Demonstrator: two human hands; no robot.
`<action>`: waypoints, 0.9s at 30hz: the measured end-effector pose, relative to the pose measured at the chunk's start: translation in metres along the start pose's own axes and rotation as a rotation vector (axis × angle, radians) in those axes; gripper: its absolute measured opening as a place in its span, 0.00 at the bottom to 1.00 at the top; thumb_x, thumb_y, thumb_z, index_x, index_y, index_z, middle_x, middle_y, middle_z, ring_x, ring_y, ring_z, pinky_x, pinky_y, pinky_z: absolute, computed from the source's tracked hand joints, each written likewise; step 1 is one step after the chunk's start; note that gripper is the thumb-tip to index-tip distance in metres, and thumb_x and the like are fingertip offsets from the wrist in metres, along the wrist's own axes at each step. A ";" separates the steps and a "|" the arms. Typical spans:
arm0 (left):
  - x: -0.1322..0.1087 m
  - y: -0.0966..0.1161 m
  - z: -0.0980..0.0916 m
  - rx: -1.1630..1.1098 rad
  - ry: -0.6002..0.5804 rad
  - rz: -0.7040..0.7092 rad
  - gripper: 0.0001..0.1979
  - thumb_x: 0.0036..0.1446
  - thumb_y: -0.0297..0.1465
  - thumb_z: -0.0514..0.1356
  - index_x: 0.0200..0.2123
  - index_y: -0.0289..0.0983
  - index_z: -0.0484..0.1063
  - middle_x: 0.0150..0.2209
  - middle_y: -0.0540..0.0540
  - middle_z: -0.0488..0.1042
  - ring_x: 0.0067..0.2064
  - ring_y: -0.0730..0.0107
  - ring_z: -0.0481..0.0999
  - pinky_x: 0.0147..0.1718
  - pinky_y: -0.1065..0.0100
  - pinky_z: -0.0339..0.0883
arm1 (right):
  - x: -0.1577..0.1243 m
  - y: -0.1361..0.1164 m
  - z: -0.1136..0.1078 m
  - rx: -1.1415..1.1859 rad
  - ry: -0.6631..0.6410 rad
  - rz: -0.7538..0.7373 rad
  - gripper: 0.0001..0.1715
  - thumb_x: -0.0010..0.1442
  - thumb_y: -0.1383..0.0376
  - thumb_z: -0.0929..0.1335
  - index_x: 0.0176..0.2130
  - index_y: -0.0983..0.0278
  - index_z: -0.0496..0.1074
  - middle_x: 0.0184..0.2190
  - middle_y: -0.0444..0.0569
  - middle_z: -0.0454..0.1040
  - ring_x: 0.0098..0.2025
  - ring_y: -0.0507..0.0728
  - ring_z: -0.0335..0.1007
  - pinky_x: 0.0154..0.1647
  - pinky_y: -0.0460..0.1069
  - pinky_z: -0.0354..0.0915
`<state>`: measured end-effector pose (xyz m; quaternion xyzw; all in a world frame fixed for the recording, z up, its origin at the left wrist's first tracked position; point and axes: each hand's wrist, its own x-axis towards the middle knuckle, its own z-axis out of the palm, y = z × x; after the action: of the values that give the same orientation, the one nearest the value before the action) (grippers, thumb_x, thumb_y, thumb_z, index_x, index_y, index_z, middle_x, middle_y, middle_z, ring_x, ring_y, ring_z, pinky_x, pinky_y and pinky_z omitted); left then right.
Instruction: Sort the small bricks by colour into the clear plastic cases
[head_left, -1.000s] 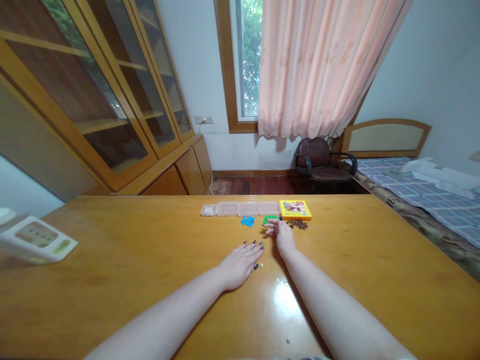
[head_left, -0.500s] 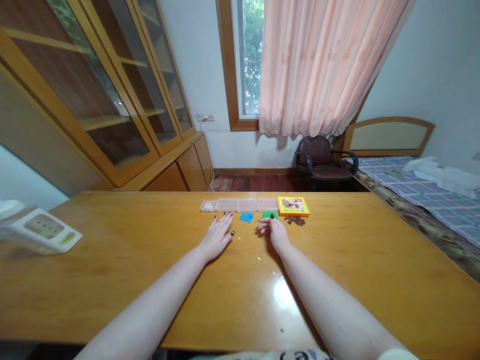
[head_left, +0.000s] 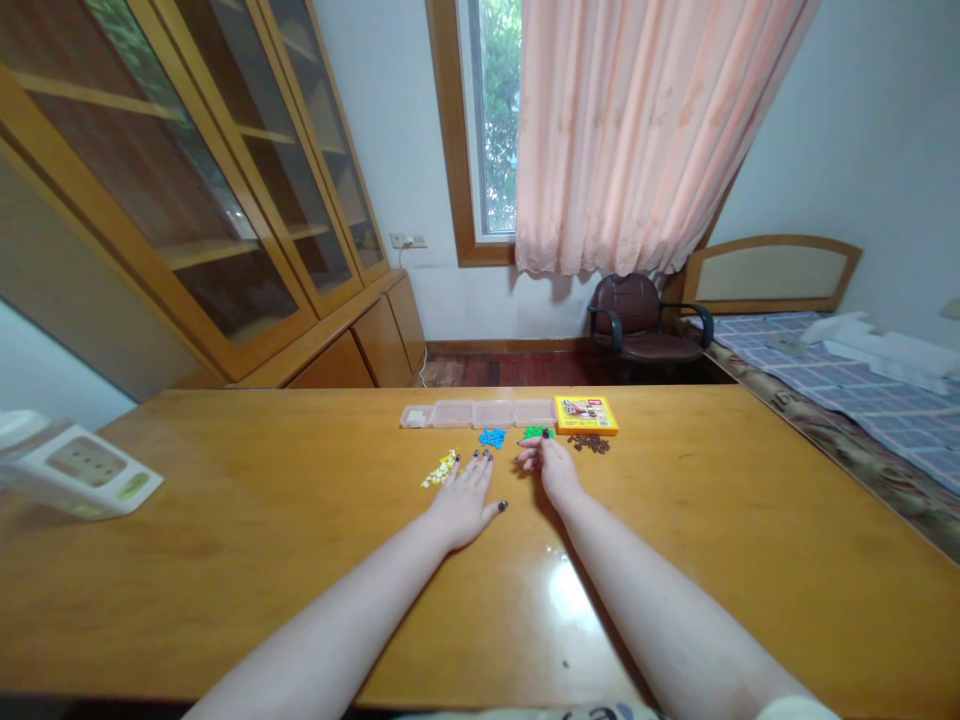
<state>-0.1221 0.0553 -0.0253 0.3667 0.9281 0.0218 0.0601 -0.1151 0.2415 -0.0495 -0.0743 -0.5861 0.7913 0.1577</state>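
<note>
My left hand [head_left: 461, 503] lies palm down on the table, its fingers stretched out and the thumb apart. Beside its fingers is a pile of small yellow and white pieces [head_left: 439, 470], partly covered by the hand. Beyond the fingertips sits a small heap of blue pieces [head_left: 492, 437]. My right hand [head_left: 553, 468] rests on its side, fingers loosely curled and apart, with nothing visible in them. Just beyond it are green pieces [head_left: 537, 432], partly hidden behind its fingers. Brown pieces [head_left: 589, 444] lie to its right.
Clear plastic trays [head_left: 491, 414] stand in a row behind the heaps, ending at a yellow box [head_left: 586, 415]. A white-framed clear container [head_left: 97, 468] is at the table's left. Past the far edge are an office chair [head_left: 632, 315] and a bed [head_left: 795, 350].
My left hand has moved right and towards me, uncovering the yellow and white pieces. Loose bits seen on the table between the hands are no longer in sight. My right hand stays about where it was.
</note>
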 end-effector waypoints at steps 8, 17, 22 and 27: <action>0.009 -0.049 -0.004 0.017 0.087 -0.191 0.33 0.61 0.46 0.44 0.65 0.36 0.47 0.66 0.42 0.46 0.67 0.48 0.39 0.59 0.36 0.25 | 0.001 0.003 0.002 0.001 -0.012 0.012 0.27 0.56 0.46 0.61 0.30 0.67 0.72 0.20 0.49 0.73 0.19 0.51 0.65 0.21 0.46 0.62; -0.007 -0.089 -0.017 -0.118 0.239 -0.245 0.26 0.61 0.31 0.44 0.64 0.40 0.53 0.64 0.44 0.53 0.66 0.55 0.47 0.60 0.38 0.31 | 0.001 0.004 0.003 -0.026 -0.039 0.010 0.26 0.55 0.47 0.62 0.30 0.67 0.73 0.20 0.49 0.73 0.20 0.51 0.65 0.22 0.46 0.62; 0.008 -0.099 -0.020 -0.285 0.267 -0.259 0.23 0.59 0.27 0.45 0.56 0.41 0.66 0.58 0.44 0.65 0.63 0.61 0.57 0.62 0.44 0.38 | -0.001 0.002 0.002 -0.028 -0.037 0.023 0.25 0.53 0.48 0.64 0.29 0.66 0.73 0.20 0.48 0.73 0.20 0.51 0.64 0.22 0.46 0.61; 0.008 -0.101 -0.019 -0.336 0.282 -0.243 0.23 0.60 0.29 0.46 0.56 0.41 0.66 0.56 0.46 0.68 0.60 0.63 0.64 0.64 0.52 0.41 | -0.003 -0.001 0.002 -0.052 -0.035 0.029 0.24 0.52 0.47 0.64 0.28 0.66 0.73 0.20 0.49 0.73 0.20 0.51 0.64 0.22 0.46 0.61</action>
<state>-0.1985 -0.0128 -0.0156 0.2304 0.9480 0.2196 -0.0077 -0.1127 0.2389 -0.0477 -0.0728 -0.6082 0.7790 0.1339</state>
